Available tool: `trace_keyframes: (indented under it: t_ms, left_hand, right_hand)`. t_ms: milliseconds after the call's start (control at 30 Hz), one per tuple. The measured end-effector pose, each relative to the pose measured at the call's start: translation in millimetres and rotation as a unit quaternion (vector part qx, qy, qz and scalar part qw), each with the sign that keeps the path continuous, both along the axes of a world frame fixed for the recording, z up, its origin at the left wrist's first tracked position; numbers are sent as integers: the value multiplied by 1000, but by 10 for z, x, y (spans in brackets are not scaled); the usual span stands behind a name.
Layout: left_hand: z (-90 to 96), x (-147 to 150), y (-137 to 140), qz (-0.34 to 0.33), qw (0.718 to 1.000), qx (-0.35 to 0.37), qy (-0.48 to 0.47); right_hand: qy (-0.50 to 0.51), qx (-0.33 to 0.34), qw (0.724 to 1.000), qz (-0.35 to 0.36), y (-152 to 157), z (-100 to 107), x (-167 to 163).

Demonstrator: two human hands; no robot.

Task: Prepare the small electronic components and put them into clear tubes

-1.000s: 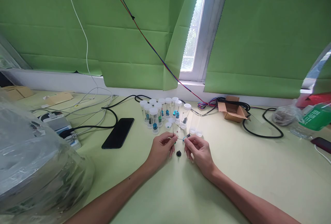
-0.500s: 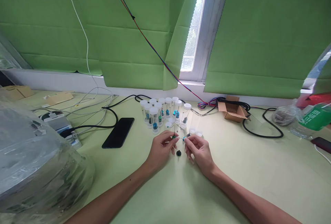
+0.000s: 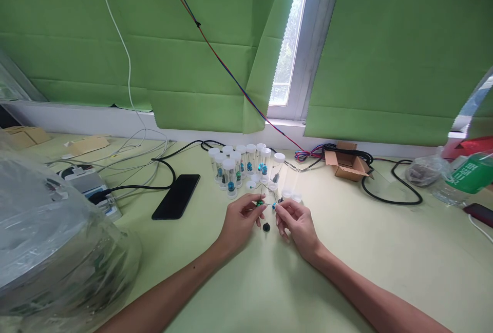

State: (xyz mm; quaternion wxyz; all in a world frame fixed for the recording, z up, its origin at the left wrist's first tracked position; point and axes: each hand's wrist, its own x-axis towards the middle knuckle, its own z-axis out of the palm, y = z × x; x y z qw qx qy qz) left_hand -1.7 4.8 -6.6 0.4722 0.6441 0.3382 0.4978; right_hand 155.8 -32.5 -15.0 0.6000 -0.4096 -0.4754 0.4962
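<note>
Between thumb and fingers, my left hand (image 3: 242,218) pinches a small green piece (image 3: 260,203) with a thin dark stem rising from it. My right hand (image 3: 296,221) is closed on a small blue piece (image 3: 273,206), also with a thin stem. The two pieces are close together; whether they touch is too small to tell. Below them on the table lies a small round black piece (image 3: 266,227). Just beyond my hands stand several clear tubes with white caps (image 3: 231,179), holding blue and green pieces. A few white caps (image 3: 296,198) lie by my right hand.
A black phone (image 3: 176,197) lies left of the tubes, beside a power strip (image 3: 92,194) with cables. A large plastic-wrapped object (image 3: 57,251) fills the left. Toward the back right are an open cardboard box (image 3: 348,166), black cables and a bottle with a green label (image 3: 468,176).
Both hands keep almost the same place and grip. The green piece and its stem have tilted slightly in my left fingers.
</note>
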Motion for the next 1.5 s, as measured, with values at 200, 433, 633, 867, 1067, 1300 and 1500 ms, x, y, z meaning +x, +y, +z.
trace_keyframes:
  t_ms: [200, 433, 633, 867, 1067, 1300, 1500]
  left_hand:
    - [17, 1, -5, -1, 1000, -10, -3]
    - [13, 8, 6, -6, 1000, -25, -12]
    - [43, 4, 1, -27, 998, -58, -11]
    - [64, 13, 22, -46, 995, -91, -21]
    - [61, -3, 32, -47, 993, -108, -3]
    - [78, -1, 23, -51, 993, -108, -6]
    - [103, 7, 9, -55, 995, -83, -3]
  right_hand:
    - [-3, -7, 1000, -5, -3, 4, -6]
    - [-22, 7, 1000, -11, -2, -9, -8]
    - [-51, 32, 998, -26, -23, -16, -30]
    - [-89, 59, 993, -46, -51, -43, -39]
    - [-126, 89, 987, -47, -64, -67, -32]
    - [-153, 107, 981, -51, -92, -67, -27]
    - [-129, 85, 986, -55, -69, -84, -26]
